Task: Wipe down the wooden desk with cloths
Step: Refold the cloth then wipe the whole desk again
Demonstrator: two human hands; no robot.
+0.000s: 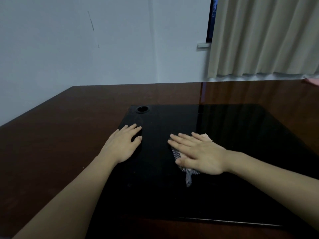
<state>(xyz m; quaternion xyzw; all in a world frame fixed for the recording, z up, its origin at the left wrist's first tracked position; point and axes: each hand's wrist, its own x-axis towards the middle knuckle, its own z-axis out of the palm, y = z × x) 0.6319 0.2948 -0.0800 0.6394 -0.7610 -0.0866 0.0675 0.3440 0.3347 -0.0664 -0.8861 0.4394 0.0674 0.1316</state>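
Observation:
The dark wooden desk (60, 144) has a glossy black panel (233, 135) set in its middle. My right hand (198, 152) lies flat with straight fingers on a cloth (189, 178), pressing it onto the black panel. The cloth shows a grey mesh side near my thumb and a pale pink corner beyond my fingertips. My left hand (122, 144) rests flat on the left edge of the black panel, fingers straight, holding nothing.
A round cable hole (142, 109) sits at the panel's far left corner. A pink cloth (312, 81) peeks in at the desk's far right edge. A white wall runs behind the desk, with a beige curtain (265, 37) at the right.

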